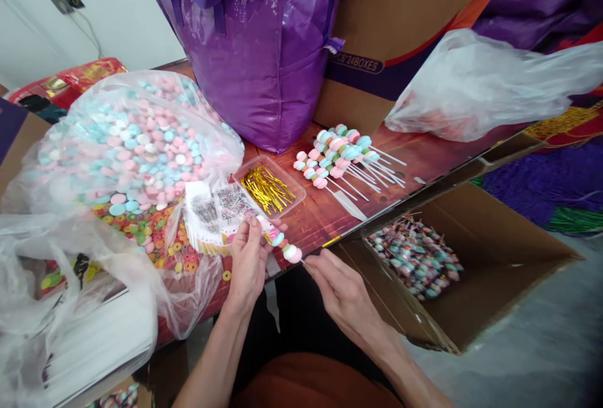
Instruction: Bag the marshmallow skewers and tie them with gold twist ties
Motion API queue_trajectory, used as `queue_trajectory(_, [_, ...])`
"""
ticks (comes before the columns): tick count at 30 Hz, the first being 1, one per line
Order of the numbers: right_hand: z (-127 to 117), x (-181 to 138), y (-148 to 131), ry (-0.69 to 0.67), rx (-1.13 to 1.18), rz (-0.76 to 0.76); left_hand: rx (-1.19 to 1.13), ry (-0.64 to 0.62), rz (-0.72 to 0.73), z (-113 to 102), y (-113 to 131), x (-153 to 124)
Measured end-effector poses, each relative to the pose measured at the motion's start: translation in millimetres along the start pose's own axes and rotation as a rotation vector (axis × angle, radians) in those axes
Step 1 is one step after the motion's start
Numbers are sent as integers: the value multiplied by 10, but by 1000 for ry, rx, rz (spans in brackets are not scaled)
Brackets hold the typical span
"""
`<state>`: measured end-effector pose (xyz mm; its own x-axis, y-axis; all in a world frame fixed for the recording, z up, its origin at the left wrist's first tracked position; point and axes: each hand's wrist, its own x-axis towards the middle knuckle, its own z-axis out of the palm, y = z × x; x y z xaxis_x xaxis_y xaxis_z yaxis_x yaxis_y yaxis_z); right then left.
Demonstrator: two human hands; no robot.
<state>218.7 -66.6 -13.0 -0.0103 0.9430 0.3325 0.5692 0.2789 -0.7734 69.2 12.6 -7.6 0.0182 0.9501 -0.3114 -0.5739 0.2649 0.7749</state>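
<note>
While the tray (301, 194) of gold ties (264, 188) is resting on the surface (316, 223), the candy skewer (291, 253) is lying on the person's side of that tray, suspended between both hands at the surface's near edge. In the head view, its long axis is running obliquely: the candy end is pointing toward the left hand (248, 256) and the tray, and the bare stick is pointing away from the tray, into the right hand (346, 284). Both hands are adjoining the skewer, one at each end, so neither is clearly nearer.

The right hand is clamping the stick between thumb and fingertips, just below the last pink candy. Its back is facing upward, its fingers are pointing leftward, and its forearm is slanting in from the lower right. The left hand is standing nearly upright, thumb uppermost, with fingers showing behind the candy end. Whether this hand is gripping the candies, the film around them or a packet, and how tightly, is not showing clearly; its state cannot be told.

Printed packets (214, 207) are lying immediately left of the tray, beside the left hand. A group of candy skewers (336, 155) is lying to the right of the tray, well apart from the hands, sticks pointing away from it.
</note>
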Motion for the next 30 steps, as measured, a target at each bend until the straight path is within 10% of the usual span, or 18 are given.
queue_trajectory(9, [-48,33,24,-100,185,138,-36,1,-3,-22,-15,18])
queue_trajectory(21, [160,154,-116,-154,1093,811,2,-63,-84,-49,-47,-30])
queue_trajectory(30, [439,172,-196,82,760,641,108,-104,-145,2,-44,-130])
